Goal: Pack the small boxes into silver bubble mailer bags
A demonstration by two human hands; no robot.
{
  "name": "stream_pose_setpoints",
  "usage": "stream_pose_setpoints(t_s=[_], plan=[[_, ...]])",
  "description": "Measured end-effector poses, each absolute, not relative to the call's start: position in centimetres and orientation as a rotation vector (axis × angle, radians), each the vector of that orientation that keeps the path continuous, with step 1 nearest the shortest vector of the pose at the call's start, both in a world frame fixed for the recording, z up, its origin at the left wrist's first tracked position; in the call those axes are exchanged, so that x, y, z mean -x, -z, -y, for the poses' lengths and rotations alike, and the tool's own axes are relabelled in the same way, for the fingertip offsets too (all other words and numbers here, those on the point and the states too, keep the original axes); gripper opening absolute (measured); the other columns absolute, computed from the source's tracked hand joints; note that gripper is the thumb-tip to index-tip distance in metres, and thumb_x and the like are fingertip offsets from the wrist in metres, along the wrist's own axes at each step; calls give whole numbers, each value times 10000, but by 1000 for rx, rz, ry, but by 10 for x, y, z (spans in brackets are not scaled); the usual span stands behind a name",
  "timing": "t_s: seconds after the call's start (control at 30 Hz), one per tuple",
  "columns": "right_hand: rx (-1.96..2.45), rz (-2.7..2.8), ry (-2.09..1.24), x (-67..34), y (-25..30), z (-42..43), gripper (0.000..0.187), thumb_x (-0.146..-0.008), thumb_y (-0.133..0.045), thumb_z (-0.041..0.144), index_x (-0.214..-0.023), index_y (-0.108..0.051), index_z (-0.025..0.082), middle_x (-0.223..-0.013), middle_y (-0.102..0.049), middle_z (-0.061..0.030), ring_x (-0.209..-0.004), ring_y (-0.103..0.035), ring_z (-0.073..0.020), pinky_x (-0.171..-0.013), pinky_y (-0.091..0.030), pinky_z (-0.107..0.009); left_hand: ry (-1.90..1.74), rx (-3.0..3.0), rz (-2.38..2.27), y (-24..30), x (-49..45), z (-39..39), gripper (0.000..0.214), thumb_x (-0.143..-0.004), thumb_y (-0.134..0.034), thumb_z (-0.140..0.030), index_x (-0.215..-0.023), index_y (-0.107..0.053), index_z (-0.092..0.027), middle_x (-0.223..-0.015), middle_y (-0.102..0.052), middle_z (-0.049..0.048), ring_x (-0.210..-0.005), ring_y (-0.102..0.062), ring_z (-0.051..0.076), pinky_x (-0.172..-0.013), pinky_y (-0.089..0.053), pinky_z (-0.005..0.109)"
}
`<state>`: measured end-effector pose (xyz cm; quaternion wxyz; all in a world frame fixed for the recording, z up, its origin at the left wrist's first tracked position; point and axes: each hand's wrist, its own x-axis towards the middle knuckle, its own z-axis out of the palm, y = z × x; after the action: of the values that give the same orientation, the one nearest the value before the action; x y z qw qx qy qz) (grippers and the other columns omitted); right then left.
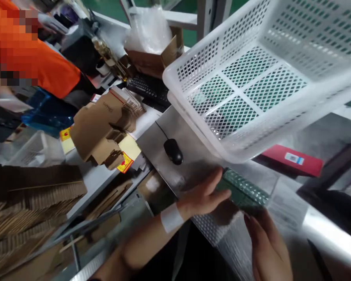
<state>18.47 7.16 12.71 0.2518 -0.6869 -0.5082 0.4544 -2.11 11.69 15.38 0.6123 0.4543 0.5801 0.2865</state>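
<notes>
A green item (245,189) with a clear, bubbled covering lies at the front of the bench. My left hand (203,197), with a white band around the wrist, reaches to its left end with thumb and fingers apart. At the item's near edge, my right hand (267,244) has its fingers closed on what looks like the edge of bubble wrap; blur hides the exact grip. A sheet of bubble wrap (209,230) spreads below and between both hands.
A large white perforated basket (199,132) stands beyond my hands, with a red box (295,160) to its right. A black mouse (173,151) rests on a metal surface. Folded cardboard (96,121) lies left of it. A person in orange (57,74) is at far left.
</notes>
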Motion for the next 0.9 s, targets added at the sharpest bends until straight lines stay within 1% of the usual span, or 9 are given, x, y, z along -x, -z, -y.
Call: stream_pose_setpoints(t_s=[0.13, 0.23, 0.33, 0.43, 0.53, 0.63, 0.73, 0.83, 0.9], plan=[[2042, 1591, -792, -179, -155, -92, 1186, -813, -673, 749, -1637, -210, 32, -1597, -370, -373, -1424, -442, -570, -1057, -462, -767, -776, -1102, -1465, -162, 38, -99, 733, -970, -592, -432, -1616, -345, -190, -1717, -339, 112, -1589, -330, 289, -1326, -288, 505], [1669, 2182, -291, -165, -162, -109, 997, -885, -723, 502, -1665, -202, 166, -1716, -160, -286, -1558, -206, -537, -1176, -267, -809, -944, -1158, -1828, -160, 48, -47, 368, -941, -591, -380, -1251, -623, -185, -1260, -722, 136, -1191, -676, 261, -1092, -538, 455], [1383, 2491, -23, -156, -150, -125, 736, -939, -665, 309, -1610, -370, 240, -1668, -324, -276, -1496, -396, -489, -1170, -316, -768, -792, -894, -1956, -141, 46, 11, 191, -883, -649, -361, -998, -637, -209, -965, -731, 77, -922, -686, 235, -914, -573, 411], [1338, 2555, 103, -163, -141, -148, 682, -942, -662, 361, -1567, -437, 211, -1559, -476, -287, -1351, -577, -436, -1119, -443, -667, -684, -720, -1778, -118, 39, 41, 410, -700, -811, -288, -1080, -674, -214, -1303, -675, 118, -1273, -600, 319, -1128, -463, 485], [1466, 2507, 53, -182, -162, -183, 808, -916, -630, 550, -1537, -443, 68, -1527, -461, -360, -1322, -567, -490, -1049, -483, -674, -699, -779, -1584, -117, 45, 41, 237, -670, -847, -322, -804, -679, -221, -1216, -689, 90, -1314, -552, 325, -1218, -352, 487], [1654, 2307, -4, -196, -212, -213, 794, -976, -468, 584, -1505, -455, -7, -1534, -447, -374, -1340, -528, -526, -1063, -459, -696, -676, -745, -1478, -142, 65, 28, 354, -715, -807, -517, -743, -614, -221, -890, -707, 39, -1021, -661, 276, -1060, -479, 458], [1719, 1981, -257, -196, -261, -202, 886, -922, -487, 689, -1504, -464, 21, -1546, -480, -314, -1423, -477, -473, -1170, -402, -654, -656, -734, -1361, -183, 80, 11, 491, -722, -719, -702, -750, -539, -246, -645, -631, -15, -667, -653, 208, -721, -542, 367], [1784, 1570, -809, -184, -279, -135, 863, -794, -592, 775, -1377, -601, 140, -1448, -619, -216, -1354, -578, -407, -1186, -430, -598, -687, -818, -1302, -228, 79, -13, 472, -748, -683, -715, -790, -528, -272, -573, -545, -57, -459, -498, 140, -471, -387, 285], [1830, 1477, -877, -168, -269, -75, 739, -866, -472, 793, -1184, -694, 164, -1132, -759, -210, -1021, -746, -413, -928, -603, -624, -748, -901, -1271, -256, 70, -34, 411, -791, -678, -652, -804, -543, -264, -591, -504, -72, -440, -423, 108, -439, -308, 261]])
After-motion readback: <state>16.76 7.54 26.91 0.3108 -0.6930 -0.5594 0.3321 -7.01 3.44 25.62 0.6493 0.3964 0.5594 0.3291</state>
